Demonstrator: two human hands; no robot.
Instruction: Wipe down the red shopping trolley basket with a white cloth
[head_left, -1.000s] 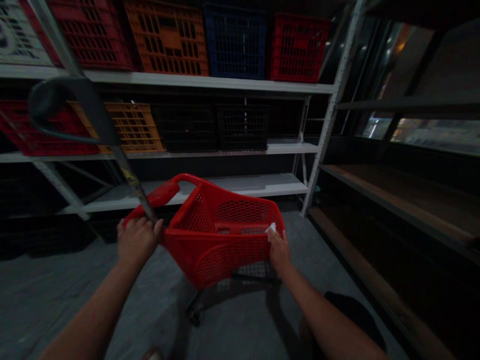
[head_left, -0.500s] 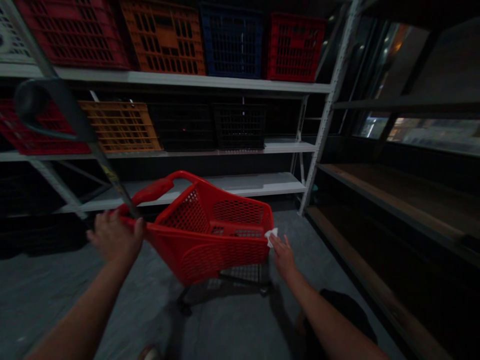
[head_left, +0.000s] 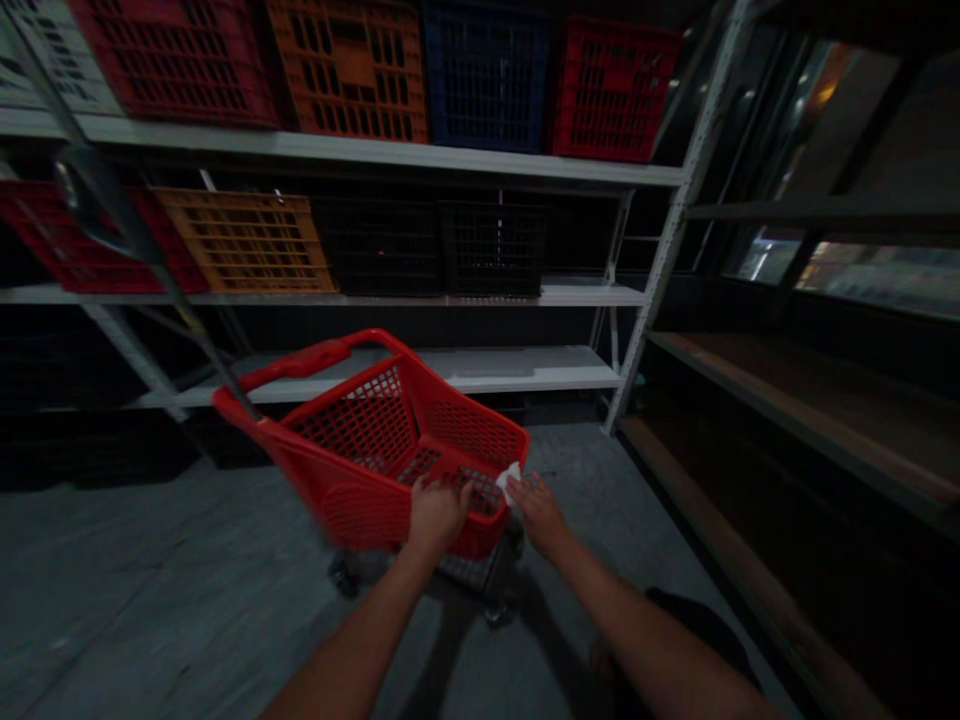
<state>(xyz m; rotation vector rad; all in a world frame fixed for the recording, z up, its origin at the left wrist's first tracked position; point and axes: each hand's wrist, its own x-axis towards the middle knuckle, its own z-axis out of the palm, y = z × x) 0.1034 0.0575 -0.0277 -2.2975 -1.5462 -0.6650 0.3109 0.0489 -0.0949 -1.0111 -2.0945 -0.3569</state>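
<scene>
A red plastic shopping cart (head_left: 352, 515) with lattice walls stands on the floor in front of me, angled with its handle to the left. My left hand (head_left: 437, 512) is curled over the cart's near rim, close to the front corner. In my right hand (head_left: 538, 512) is a crumpled white wipe (head_left: 508, 484), pinched at the front end of the rim. A grey pole (head_left: 176, 295) with a dark looped grip rises from the handle end. Part of the basket floor is hidden behind my left hand.
Behind the cart runs a white metal rack (head_left: 480, 158) with an orange crate (head_left: 349, 70), a blue crate (head_left: 486, 78), a red crate (head_left: 611, 90) and several others. Wooden shelves (head_left: 810, 410) line the right side. A dark rounded object (head_left: 697, 635) is at lower right.
My left hand has left the handle end and come right to the near rim by the front corner. The cart has swung, its front end nearer me; the wipe has moved slightly left with my right hand.
</scene>
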